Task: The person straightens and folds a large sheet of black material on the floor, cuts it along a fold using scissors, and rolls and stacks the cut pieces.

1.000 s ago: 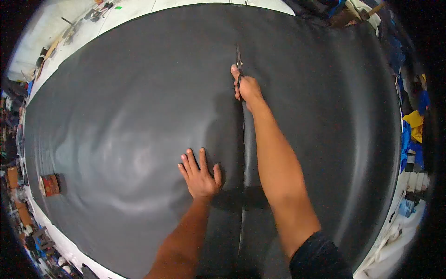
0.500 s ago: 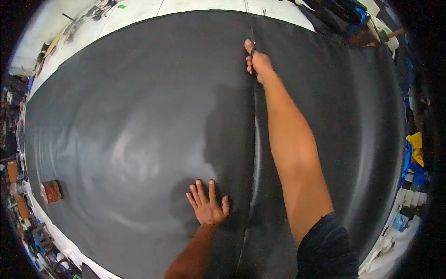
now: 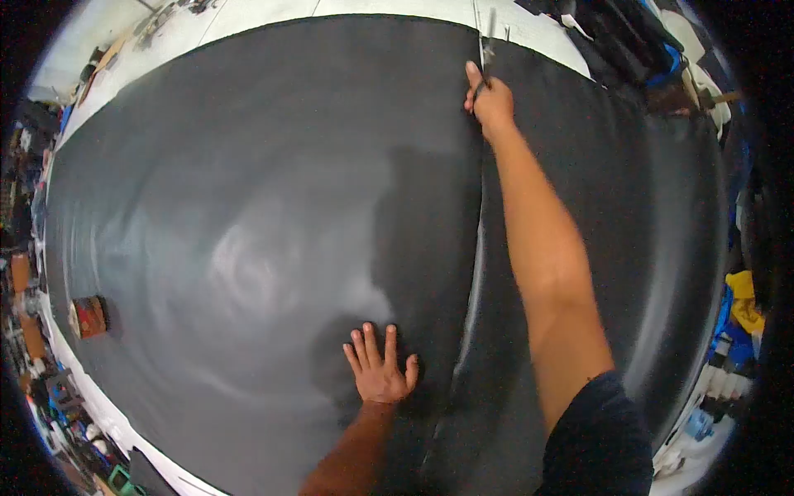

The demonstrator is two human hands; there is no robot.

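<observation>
The right hand (image 3: 496, 103) grips scissors (image 3: 489, 51) at the black sheet's (image 3: 273, 149) far edge, past 1 long cut (image 3: 475, 302). The left hand (image 3: 382, 380) lies flat, fingers (image 3: 372, 343) apart.

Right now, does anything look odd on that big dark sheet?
A reddish object sits oddly alone toward the left of the sheet. The slit runs to the scissors in the right hand, so seems deliberate.

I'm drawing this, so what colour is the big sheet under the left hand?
The big sheet is dark grey, seen best in the head view.
</observation>
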